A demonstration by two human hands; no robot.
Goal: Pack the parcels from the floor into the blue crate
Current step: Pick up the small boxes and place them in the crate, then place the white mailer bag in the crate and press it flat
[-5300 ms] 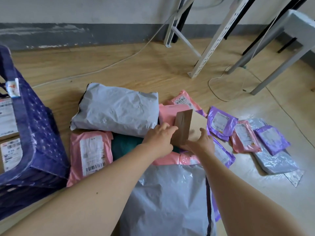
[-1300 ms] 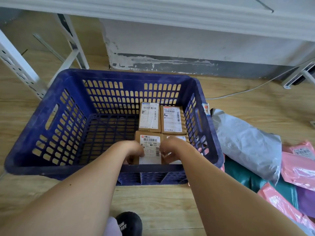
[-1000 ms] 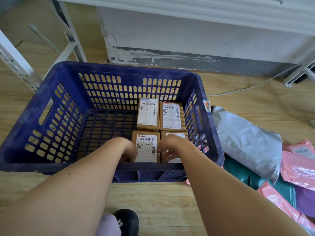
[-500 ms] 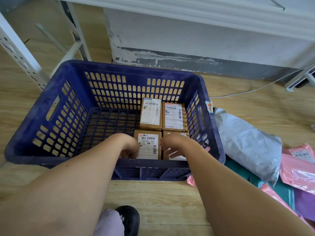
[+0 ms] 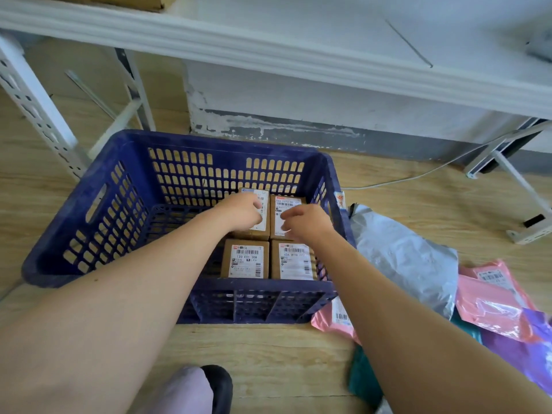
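Head view: your left hand (image 5: 243, 212) and right hand (image 5: 304, 224), both loosely curled and empty, hover over the far brown cardboard boxes (image 5: 286, 216) in the blue slotted plastic crate (image 5: 89, 210). The remaining soft mailer parcels (image 5: 412, 258) lie right of its right wall, nearest your right hand.

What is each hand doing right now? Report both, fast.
Left hand: fingers curled on the far-left box in the blue crate; a firm grip cannot be told.
Right hand: loosely open over the far-right box, holding nothing.

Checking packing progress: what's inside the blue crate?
Four labelled cardboard boxes fill the blue crate's right side; both hands partly cover the far two. Its left floor is bare.
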